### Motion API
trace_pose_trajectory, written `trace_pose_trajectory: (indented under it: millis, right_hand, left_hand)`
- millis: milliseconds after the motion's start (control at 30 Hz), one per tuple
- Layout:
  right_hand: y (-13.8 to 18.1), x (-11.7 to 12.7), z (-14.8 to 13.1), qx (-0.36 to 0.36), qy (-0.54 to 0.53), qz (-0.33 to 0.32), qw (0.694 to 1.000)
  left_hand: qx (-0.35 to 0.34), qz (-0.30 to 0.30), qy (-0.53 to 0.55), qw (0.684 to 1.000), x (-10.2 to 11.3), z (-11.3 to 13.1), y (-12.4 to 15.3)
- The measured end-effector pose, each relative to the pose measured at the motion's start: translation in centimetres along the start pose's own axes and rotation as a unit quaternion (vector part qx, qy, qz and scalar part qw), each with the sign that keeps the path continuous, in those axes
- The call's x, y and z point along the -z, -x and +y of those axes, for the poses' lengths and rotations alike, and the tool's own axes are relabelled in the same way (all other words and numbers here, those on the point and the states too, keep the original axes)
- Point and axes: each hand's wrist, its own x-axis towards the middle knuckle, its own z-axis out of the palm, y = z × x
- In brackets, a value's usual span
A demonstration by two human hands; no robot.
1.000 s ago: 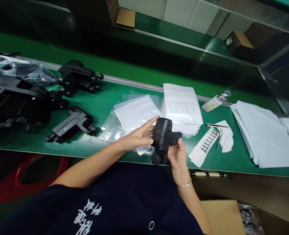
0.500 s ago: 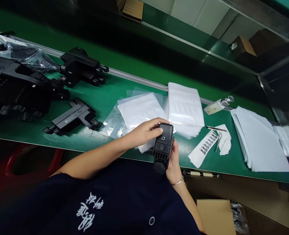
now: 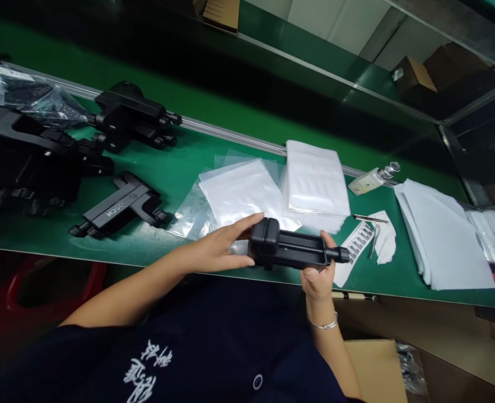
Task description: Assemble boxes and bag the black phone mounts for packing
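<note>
Both my hands hold a black plastic clamp part [image 3: 292, 251] lying sideways above the near edge of the green bench [image 3: 180, 162]. My left hand [image 3: 222, 246] grips its thick left end with fingers wrapped over the top. My right hand [image 3: 320, 274] supports its right end from below, thumb on top near the thin rod tip. Under the part lie clear plastic bags [image 3: 241, 193] and a stack of white bags [image 3: 314, 182].
Black clamp parts lie at the left: one marked BOSCH [image 3: 117, 210], another [image 3: 132, 115] farther back, a larger pile [image 3: 24, 162]. Right of the hands are a barcode label strip [image 3: 354, 246], tweezers [image 3: 369, 219], a small bottle [image 3: 371, 179] and white sheets [image 3: 440, 232]. A cardboard box [image 3: 371, 364] stands below.
The black part has been turned from upright to lying sideways, its long side now facing up. My left hand moved to its left end, my right hand to its right end.
</note>
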Motion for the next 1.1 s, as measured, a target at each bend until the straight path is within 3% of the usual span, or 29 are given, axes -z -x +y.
trace_pose_trajectory:
  millis: [133, 300, 433, 567, 667, 733, 833, 933, 1000, 1100]
  right_hand:
    - [-0.6, -0.3, -1.2, -0.081, -0.01, -0.054, 0.995]
    - [-1.5, -1.5, -2.2, -0.137, 0.0, -0.035, 0.99]
    - [-1.7, -2.2, -1.8, -0.181, 0.015, -0.023, 0.983]
    - [-1.6, -1.9, -1.4, -0.181, 0.029, -0.031, 0.983]
    - [-1.4, -2.0, -1.9, -0.139, 0.066, -0.033, 0.988]
    - [-1.2, -2.6, -2.6, -0.076, 0.149, -0.049, 0.985]
    - [-0.9, -4.0, -3.9, 0.054, 0.327, -0.116, 0.936]
    - [-0.9, -5.6, -4.7, 0.163, 0.416, -0.158, 0.881]
    - [-0.9, -6.3, -4.9, 0.187, 0.423, -0.167, 0.871]
    - [-0.9, -6.1, -5.1, 0.151, 0.414, -0.177, 0.88]
  left_hand:
    - [0.086, 0.013, 0.161, 0.983, -0.2, -0.5, 0.0]
    - [0.207, 0.036, 0.397, 0.894, -1.3, -2.0, 0.0]
    - [0.258, 0.055, 0.471, 0.842, -2.0, -3.1, 0.5]
    - [0.266, 0.058, 0.484, 0.832, -1.8, -3.3, 0.7]
    - [0.274, 0.052, 0.473, 0.835, -1.1, -3.3, 0.2]
    - [0.294, 0.051, 0.458, 0.837, -0.7, -3.5, -0.6]
    - [0.316, 0.108, 0.44, 0.833, -0.4, -3.8, -2.2]
    - [0.311, 0.146, 0.442, 0.828, -0.9, -3.8, -3.4]
    - [0.317, 0.136, 0.442, 0.828, -1.4, -3.8, -3.8]
    - [0.339, 0.135, 0.425, 0.829, -2.1, -3.9, -4.1]
